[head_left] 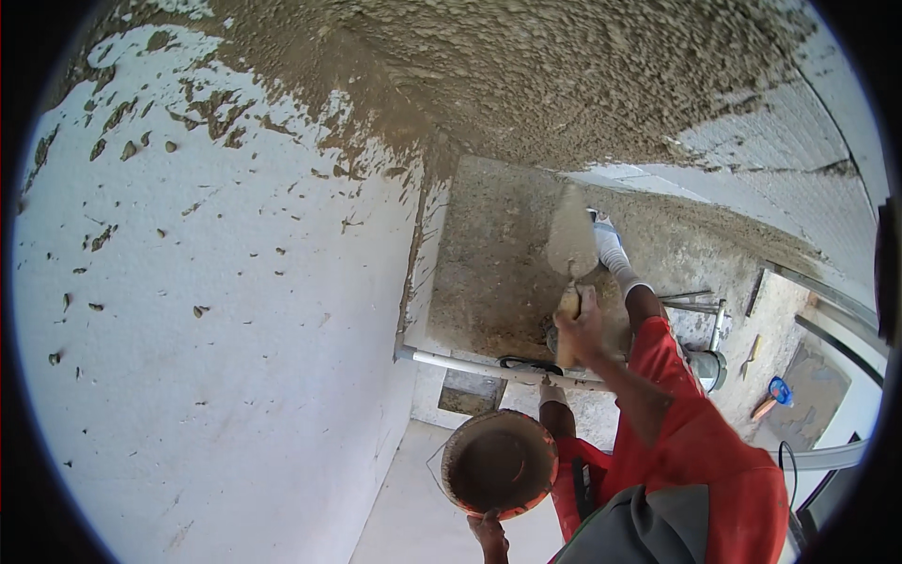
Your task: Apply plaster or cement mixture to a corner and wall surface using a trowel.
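My right hand (583,327) is closed round the wooden handle of a pointed trowel (571,235). The grey blade points away from me, over the floor near the plastered wall, and looks coated with mortar. Low in the view, my left hand (489,532) grips the near rim of a round orange bucket (534,502). Wet grey-brown mortar (496,470) lies inside it. Its thin wire handle hangs at the left side. Rough fresh mortar (564,75) covers the upper part of the wall ahead.
A white wall (235,357) spattered with mortar rises on the left. A pale pipe (451,363) runs crosswise by my feet. At the right stand a bucket (709,369) and metal legs. Farther right, a blue-and-orange tool (776,393) lies on the floor.
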The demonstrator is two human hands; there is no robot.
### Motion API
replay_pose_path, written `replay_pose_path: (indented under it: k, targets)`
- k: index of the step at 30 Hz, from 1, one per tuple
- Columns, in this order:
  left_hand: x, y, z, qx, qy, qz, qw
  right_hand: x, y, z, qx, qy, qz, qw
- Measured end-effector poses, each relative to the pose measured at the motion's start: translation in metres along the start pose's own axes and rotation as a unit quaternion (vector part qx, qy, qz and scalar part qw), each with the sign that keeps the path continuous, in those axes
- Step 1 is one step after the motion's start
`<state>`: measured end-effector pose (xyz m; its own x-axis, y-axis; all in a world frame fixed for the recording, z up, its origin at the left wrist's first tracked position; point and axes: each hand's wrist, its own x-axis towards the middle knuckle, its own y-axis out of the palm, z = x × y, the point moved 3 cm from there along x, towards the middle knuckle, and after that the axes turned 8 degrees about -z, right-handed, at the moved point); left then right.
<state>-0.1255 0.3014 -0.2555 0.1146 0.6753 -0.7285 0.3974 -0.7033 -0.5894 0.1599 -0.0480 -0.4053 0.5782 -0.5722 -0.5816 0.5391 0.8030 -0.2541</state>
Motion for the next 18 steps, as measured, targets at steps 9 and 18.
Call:
replay_pose_path:
  k: [9, 18]
  targets:
    - [-0.006, -0.005, -0.039, 0.072, -0.026, -0.045, 0.996, -0.012, 0.156, 0.035, -0.052, -0.098, 0.062, 0.992]
    - [-0.012, -0.019, -0.06, 0.157, -0.043, -0.038, 0.986, -0.058, -0.034, 0.021, -0.258, 0.007, 0.187, 0.948]
